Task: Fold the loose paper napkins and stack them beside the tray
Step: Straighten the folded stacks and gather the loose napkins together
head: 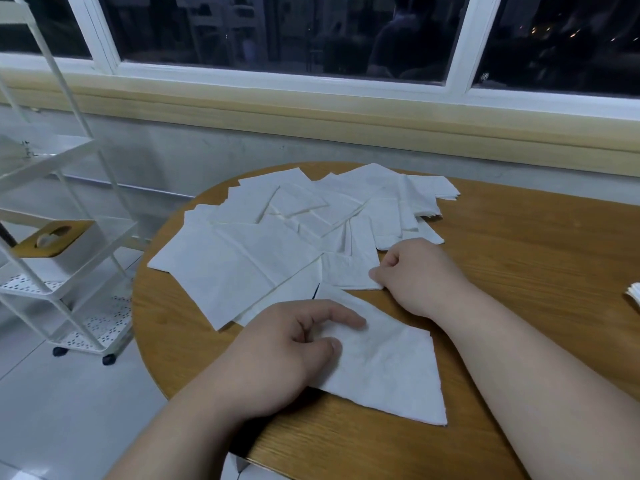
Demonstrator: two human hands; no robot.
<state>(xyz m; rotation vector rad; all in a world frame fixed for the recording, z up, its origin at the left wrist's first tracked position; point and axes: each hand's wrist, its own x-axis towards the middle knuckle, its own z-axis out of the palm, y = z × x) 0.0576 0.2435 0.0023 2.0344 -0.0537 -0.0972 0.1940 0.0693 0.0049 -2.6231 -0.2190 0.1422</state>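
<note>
Nearest, a white triangular folded paper napkin (pixel 384 368) lies flat on the round brown wooden table (pixel 519 244). The left hand (pixel 280 355) rests on its left part, index finger stretched out and thumb laid on the paper. Just beyond, the right hand (pixel 415 275) has its fingers curled, pinching the near right corner of a small square white napkin (pixel 346 271). This sits at the near edge of the spread of loose white paper napkins (pixel 242 258) covering the table's far left. A white wheeled metal shelf cart (pixel 69 271) stands left of the table.
</note>
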